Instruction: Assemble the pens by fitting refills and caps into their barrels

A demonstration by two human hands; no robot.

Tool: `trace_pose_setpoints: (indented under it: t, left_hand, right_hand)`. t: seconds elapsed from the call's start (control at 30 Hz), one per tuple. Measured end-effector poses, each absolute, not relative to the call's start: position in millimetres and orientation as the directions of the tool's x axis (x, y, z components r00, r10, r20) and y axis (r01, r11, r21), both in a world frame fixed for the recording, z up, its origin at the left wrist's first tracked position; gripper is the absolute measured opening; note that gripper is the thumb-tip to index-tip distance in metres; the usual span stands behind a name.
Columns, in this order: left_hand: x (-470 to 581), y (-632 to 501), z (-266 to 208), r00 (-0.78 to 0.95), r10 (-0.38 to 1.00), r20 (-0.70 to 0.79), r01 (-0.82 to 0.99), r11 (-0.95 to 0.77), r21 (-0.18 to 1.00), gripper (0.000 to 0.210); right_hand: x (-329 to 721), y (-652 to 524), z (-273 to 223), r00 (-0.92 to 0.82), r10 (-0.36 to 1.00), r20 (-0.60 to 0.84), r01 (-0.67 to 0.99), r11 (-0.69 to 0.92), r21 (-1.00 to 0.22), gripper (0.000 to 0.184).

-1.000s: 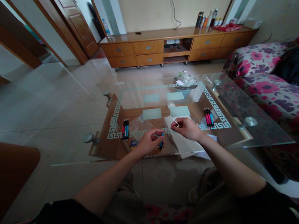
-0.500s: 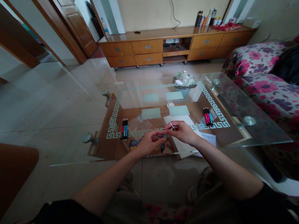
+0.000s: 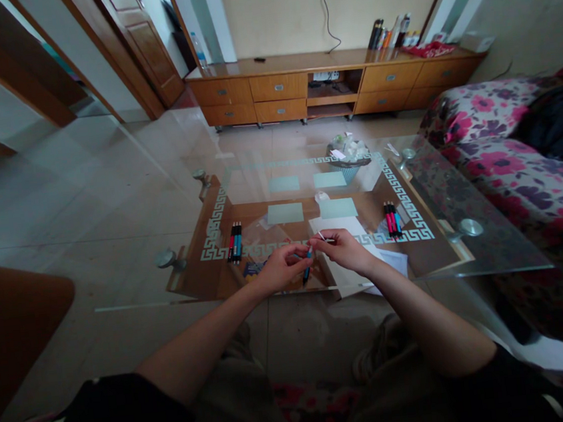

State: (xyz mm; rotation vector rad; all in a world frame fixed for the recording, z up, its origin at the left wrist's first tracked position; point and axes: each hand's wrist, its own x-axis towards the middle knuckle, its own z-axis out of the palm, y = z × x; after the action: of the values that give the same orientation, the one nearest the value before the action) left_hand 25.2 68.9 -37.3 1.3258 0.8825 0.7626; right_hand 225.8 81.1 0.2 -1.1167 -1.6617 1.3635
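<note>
My left hand (image 3: 285, 268) is closed around a blue pen (image 3: 307, 274) with a black end, held at a slant over the near edge of the glass table (image 3: 258, 274). Beside it, my right hand (image 3: 344, 250) pinches a thin white stick (image 3: 321, 236), perhaps a pen part; the fingers hide most of it. The fingertips of both hands meet at the upper end of the blue pen. A row of pens (image 3: 234, 243) in red, black and blue lies left of my hands, and a similar pen group (image 3: 392, 219) lies to the right.
White paper (image 3: 343, 273) and a clear plastic bag (image 3: 262, 232) show around my hands. Beyond them stands a basket (image 3: 350, 171) full of crumpled waste. A wooden cabinet (image 3: 276, 90) lines the back wall, and a floral sofa (image 3: 487, 109) is on the right.
My right fingers have shifted slightly at the pen's upper end, and less of the white stick shows. A pale tip of the pen is now visible between the hands.
</note>
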Motion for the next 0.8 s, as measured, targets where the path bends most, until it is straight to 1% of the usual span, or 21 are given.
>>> trace_pose_setpoints:
  t: [0.13,0.27,0.43,0.5,0.63,0.73,0.8]
  left_hand:
    - [24.9,69.7,-39.2,0.476,0.876,-0.077,0.003,0.086,0.996,0.038]
    - [24.6,70.1,-40.0,0.462,0.885,-0.055,-0.008,0.067,0.998,0.039]
    - [24.9,70.0,-40.1,0.381,0.925,0.011,0.029,-0.024,0.999,0.033]
    - [25.0,70.4,-40.2,0.352,0.936,0.022,0.027,-0.034,0.999,0.032]
    - [25.0,71.7,-39.7,0.295,0.955,0.031,0.007,-0.035,0.999,0.031]
    - [24.5,72.4,-38.3,0.258,0.966,0.020,0.003,-0.022,1.000,0.032]
    - [24.2,72.4,-37.3,0.258,0.966,0.004,0.007,-0.006,1.000,0.034]
  right_hand:
    - [225.6,80.3,4.4,-0.365,0.931,-0.008,0.216,0.076,-0.973,0.034]
    - [225.0,79.5,5.1,-0.353,0.935,-0.010,0.191,0.061,-0.980,0.033]
    - [225.4,81.2,3.8,-0.260,0.962,-0.077,0.187,-0.029,-0.982,0.035]
    - [225.9,83.4,2.0,-0.208,0.971,-0.119,0.147,-0.089,-0.985,0.036]
    - [227.0,86.4,-1.3,-0.149,0.966,-0.211,0.011,-0.212,-0.977,0.039]
    - [227.2,85.5,-0.9,-0.132,0.969,-0.210,-0.036,-0.216,-0.976,0.040]
    - [227.4,84.0,0.7,-0.118,0.972,-0.205,-0.071,-0.214,-0.974,0.037]
